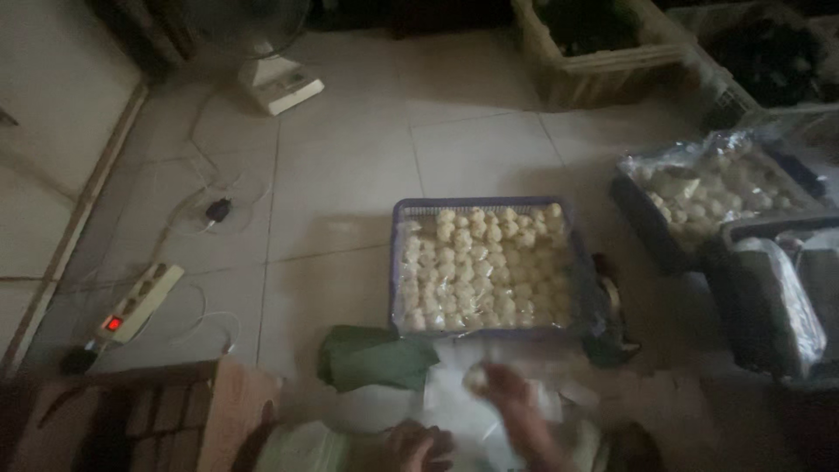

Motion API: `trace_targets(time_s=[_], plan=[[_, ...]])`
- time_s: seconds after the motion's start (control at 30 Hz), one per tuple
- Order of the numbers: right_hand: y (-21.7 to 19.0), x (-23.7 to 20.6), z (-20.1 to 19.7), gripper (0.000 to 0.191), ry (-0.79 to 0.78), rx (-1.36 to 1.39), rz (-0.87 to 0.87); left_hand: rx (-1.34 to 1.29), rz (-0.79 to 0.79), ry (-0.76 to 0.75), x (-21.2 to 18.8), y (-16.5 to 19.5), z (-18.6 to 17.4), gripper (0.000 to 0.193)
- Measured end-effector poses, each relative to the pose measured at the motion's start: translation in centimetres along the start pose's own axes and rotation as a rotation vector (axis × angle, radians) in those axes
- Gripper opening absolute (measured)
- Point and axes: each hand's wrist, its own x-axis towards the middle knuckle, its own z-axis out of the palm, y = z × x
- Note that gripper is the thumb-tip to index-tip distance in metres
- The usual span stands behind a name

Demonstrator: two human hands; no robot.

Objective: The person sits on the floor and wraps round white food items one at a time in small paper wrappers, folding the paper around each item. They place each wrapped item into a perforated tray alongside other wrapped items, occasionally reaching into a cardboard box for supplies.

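pale dough ball [474,378] in right hand [516,398]

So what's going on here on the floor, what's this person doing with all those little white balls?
A person sitting on the tiled floor holds one small pale ball in the right hand. The left hand rests low over white plastic sheeting. Just ahead, a purple basket is filled with rows of the same balls. A folded green leaf lies beside it, and foil-lined trays with more balls sit to the right.
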Motion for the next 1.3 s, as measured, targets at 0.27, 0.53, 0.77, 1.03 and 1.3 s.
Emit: trace_targets(time_s=[0.27, 0.53, 0.77, 1.03, 1.3], plan=[[-10.4, 14.7, 7.2, 0.03, 0.172, -0.701, -0.583, 0.172, -0.283, -0.324, 2.4, 3.9, -0.8, 0.02], [-9.7, 18.0, 9.2, 0.034, 0.004, -0.892, -0.247, -0.049, -0.23, -0.299, 3.0, 3.8, -0.7, 0.013], [-11.5, 9.2, 1.9, 0.037, 0.02, 0.041, 0.039, -0.504, 0.021, -0.319, -0.5, 3.1, -1.7, 0.009], [-8.0, -8.9, 2.5, 0.039, -0.031, 0.15, -0.09, -0.408, 0.241, -0.544, -9.1, 4.3, 6.0, 0.039], [-7.2, -15.3, 4.0, 0.028, -0.02, -0.128, -0.88, 0.003, 0.434, -0.431, -17.0, 4.8, 9.1, 0.066]])
